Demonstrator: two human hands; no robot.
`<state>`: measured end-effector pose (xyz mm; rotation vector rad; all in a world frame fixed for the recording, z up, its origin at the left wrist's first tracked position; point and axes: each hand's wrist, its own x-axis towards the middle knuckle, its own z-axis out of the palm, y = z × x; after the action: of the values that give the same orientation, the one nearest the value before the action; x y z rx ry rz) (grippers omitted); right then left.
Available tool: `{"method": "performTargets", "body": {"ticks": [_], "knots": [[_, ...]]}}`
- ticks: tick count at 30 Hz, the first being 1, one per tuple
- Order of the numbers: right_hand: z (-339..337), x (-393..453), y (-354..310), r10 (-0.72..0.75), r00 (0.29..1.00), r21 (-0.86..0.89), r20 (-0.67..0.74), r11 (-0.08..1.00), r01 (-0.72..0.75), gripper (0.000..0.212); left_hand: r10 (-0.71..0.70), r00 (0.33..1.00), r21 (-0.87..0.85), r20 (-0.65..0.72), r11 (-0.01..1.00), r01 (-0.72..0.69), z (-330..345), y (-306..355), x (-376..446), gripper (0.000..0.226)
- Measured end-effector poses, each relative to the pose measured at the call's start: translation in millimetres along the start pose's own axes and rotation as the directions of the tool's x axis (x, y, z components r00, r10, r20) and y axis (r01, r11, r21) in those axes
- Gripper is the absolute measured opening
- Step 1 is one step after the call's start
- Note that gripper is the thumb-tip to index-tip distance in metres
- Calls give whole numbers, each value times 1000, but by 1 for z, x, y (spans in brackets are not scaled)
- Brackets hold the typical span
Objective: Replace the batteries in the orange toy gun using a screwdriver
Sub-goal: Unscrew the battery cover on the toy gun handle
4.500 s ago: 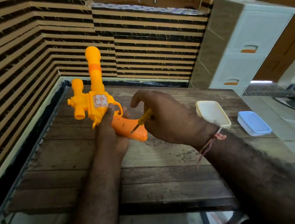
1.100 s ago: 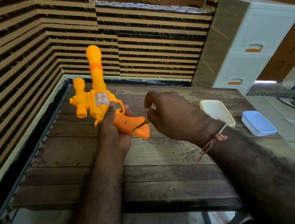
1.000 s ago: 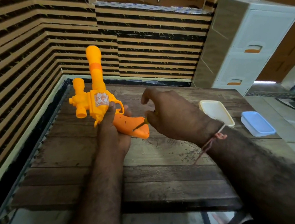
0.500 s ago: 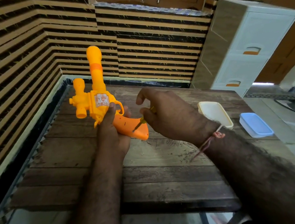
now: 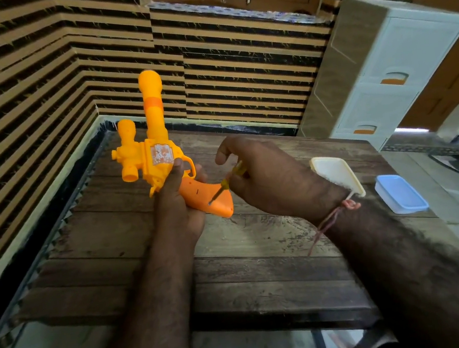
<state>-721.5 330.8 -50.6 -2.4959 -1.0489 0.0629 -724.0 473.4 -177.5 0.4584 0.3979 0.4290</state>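
**A:** So what's around the toy gun [image 5: 158, 160]?

**B:** The left hand [image 5: 178, 204] grips it above the wooden table [image 5: 132, 246], barrel up. The right hand [image 5: 267, 180] pinches a yellow screwdriver [image 5: 228, 184], tip on the orange handle. A cream lid [image 5: 337, 173] and a blue box [image 5: 400, 192] sit to the right, partly behind the wrist.

**A:** Any writing?

**B:** Just a sticker on the body, too blurry to read.

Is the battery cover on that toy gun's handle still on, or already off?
Still on. The toy gun grip looks closed, and the screwdriver tip sits at a screw there, held by the right hand.
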Motion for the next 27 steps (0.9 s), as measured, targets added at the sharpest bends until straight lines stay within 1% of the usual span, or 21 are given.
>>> {"method": "performTargets", "body": {"ticks": [2, 5, 6, 7, 9, 11, 12, 14, 17, 19, 21, 23, 25, 27], "knots": [[0, 0, 1, 1, 1000, -11, 21, 1000, -1, 20, 2, 1000, 10, -30, 1000, -2, 0, 2, 0, 51], [2, 1, 2, 0, 1000, -118, -17, 993, -2, 17, -1, 1000, -5, -26, 1000, 1, 2, 2, -1, 46], [3, 2, 2, -1, 999, -134, -32, 991, -3, 17, -2, 1000, -4, -26, 1000, 2, 2, 2, -1, 45], [3, 2, 2, -2, 999, -114, -39, 993, -3, 16, -6, 1000, 6, -24, 1000, 6, 1, 1, -1, 45], [1, 2, 1, -7, 1000, -31, -20, 1000, 6, 18, -18, 1000, 20, 6, 1000, 18, -1, 0, 1, 56], [1, 2, 0, -20, 1000, -7, 10, 1000, 20, 24, -20, 999, 3, 38, 1000, 20, -3, 0, 2, 69], [2, 2, 0, -23, 1000, -21, 13, 1000, 24, 25, -15, 999, -6, 34, 1000, 16, -2, 0, 0, 70], [3, 2, -1, -23, 1000, -57, 1, 998, 23, 19, -6, 1000, 5, 8, 1000, 5, -2, 1, -1, 64], [3, 1, -2, -29, 999, -122, -39, 992, 24, 20, -3, 1000, 15, -28, 1000, 4, -2, 1, 3, 58], [0, 0, -2, -25, 999, -75, -26, 997, 23, 16, -2, 1000, 33, 5, 999, 2, -4, -1, 4, 59], [-1, 0, -4, -21, 1000, -36, 16, 999, 22, 23, 6, 1000, 45, 10, 999, -7, -5, -1, 4, 58], [0, 0, -3, -20, 1000, -44, 14, 999, 21, 27, 17, 1000, 43, 5, 999, -17, -5, -1, 4, 60], [1, 0, -3, -11, 1000, -60, -6, 998, 11, 24, 12, 1000, 32, 19, 999, -12, -4, 0, 3, 62], [3, 0, -3, -9, 1000, -128, -17, 992, 7, 22, 14, 1000, 38, 6, 999, -14, -3, 1, 3, 56]]}}
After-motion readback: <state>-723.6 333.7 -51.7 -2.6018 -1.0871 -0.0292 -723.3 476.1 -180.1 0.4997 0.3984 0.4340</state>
